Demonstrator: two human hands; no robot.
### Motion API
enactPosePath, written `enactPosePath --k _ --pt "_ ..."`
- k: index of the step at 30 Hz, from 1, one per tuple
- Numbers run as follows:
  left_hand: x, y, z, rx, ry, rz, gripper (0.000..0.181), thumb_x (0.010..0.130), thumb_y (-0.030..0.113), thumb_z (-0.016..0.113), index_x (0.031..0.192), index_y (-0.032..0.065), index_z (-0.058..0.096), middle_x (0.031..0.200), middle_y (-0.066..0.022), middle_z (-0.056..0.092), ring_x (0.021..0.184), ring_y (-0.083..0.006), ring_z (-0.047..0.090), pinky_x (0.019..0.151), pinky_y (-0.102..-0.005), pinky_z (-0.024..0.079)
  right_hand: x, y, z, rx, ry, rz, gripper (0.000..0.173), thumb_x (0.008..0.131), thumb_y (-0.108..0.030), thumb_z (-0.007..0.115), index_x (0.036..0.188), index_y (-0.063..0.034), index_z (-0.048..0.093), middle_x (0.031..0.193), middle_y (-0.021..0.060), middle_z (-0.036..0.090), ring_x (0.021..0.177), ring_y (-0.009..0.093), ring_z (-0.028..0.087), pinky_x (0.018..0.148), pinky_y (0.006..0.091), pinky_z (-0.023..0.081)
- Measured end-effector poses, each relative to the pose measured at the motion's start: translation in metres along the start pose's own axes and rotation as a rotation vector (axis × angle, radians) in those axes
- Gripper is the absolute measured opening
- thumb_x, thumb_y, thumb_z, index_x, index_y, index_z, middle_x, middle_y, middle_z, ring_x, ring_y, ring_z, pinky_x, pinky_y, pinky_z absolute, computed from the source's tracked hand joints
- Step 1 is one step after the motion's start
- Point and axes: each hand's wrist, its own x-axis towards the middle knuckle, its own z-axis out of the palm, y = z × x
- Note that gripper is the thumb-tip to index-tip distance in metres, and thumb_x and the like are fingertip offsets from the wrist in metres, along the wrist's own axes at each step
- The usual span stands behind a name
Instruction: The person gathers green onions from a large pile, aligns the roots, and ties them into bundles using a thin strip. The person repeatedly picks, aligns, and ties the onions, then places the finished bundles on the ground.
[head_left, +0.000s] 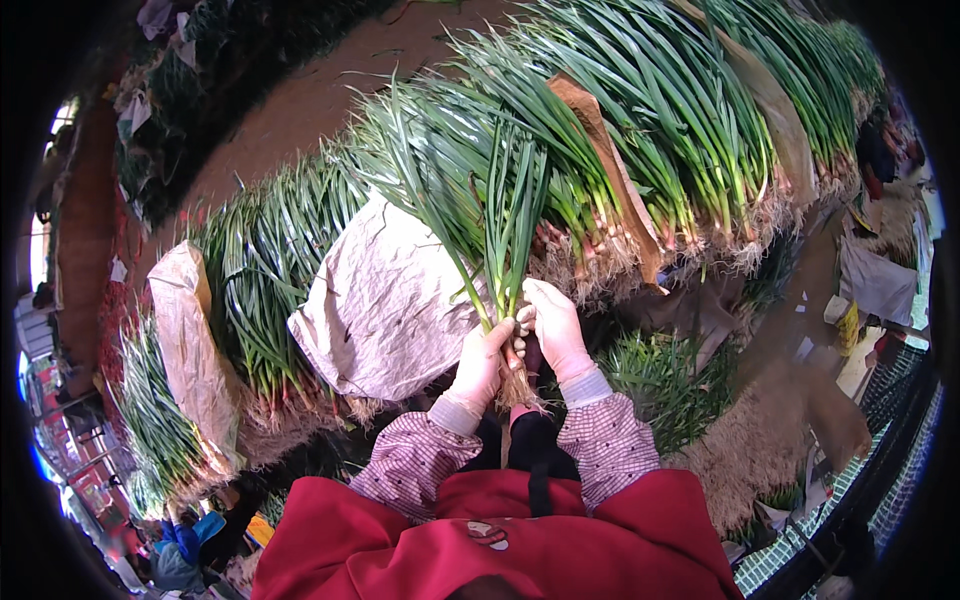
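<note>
My left hand (482, 363), in a pale thin glove, is closed around the lower stems of a small bunch of garlic plants with long green leaves (512, 202). The reddish stem bases and stringy roots (517, 386) hang below it. My right hand (553, 322), gloved too, touches the bunch from the right with bent fingers; whether it grips any stems is not clear. Behind the bunch a crumpled white woven sheet (397, 315) lies over part of a long row of the same plants (667, 127), leaves away from me and roots towards me.
A brown strip (607, 165) and a pale wrap (187, 337) divide the row. On the right lie loose green leaves (667, 375), a heap of roots (742, 450) and green netting (780, 559). A person in blue (184, 547) is at the lower left.
</note>
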Motion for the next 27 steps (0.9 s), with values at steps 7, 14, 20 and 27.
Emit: enactPosePath --k 7,14,20,27 --pt "-0.031 0.035 -0.009 -0.032 0.033 -0.003 0.021 0.093 0.017 0.056 0.099 -0.0027 0.059 0.072 -0.0057 0.06 0.05 -0.0126 0.052 0.046 -0.0239 0.042 -0.006 -0.006 -0.008 -0.162 -0.064 -0.061 0.028 0.089 -0.017 0.065 0.112 -0.001 0.06 0.089 0.0028 0.064 0.071 0.008 0.06 0.062 0.0206 0.046" --pt "-0.117 0.173 -0.031 -0.466 -0.239 0.397 0.034 0.1 0.026 0.047 0.124 0.0022 0.047 0.085 -0.0007 0.054 0.055 -0.0019 0.041 0.047 -0.0154 0.038 0.075 -0.081 -0.106 -1.431 0.562 -0.681 0.055 0.082 -0.034 0.066 0.125 -0.0026 0.052 0.114 0.018 0.061 0.1 0.034 0.062 0.087 0.044 0.049" --pt "-0.055 0.12 -0.035 -0.26 -0.176 0.224 0.042 0.095 0.021 0.052 0.13 -0.0025 0.048 0.078 -0.0007 0.052 0.061 -0.0078 0.042 0.056 -0.0241 0.039 0.116 -0.077 -0.109 -1.24 0.186 -0.384 0.038 0.078 -0.035 0.06 0.1 -0.0041 0.057 0.084 0.0236 0.065 0.084 0.038 0.065 0.077 0.0475 0.05" --pt "-0.012 0.055 -0.031 -0.368 0.055 0.261 0.034 0.093 0.021 0.058 0.123 0.0042 0.056 0.08 -0.001 0.059 0.062 -0.0123 0.053 0.05 -0.0233 0.041 0.03 -0.089 -0.027 -1.398 0.042 -0.368 0.07 0.078 -0.04 0.07 0.134 -0.0062 0.045 0.097 0.0172 0.068 0.088 0.032 0.067 0.078 0.0387 0.052"
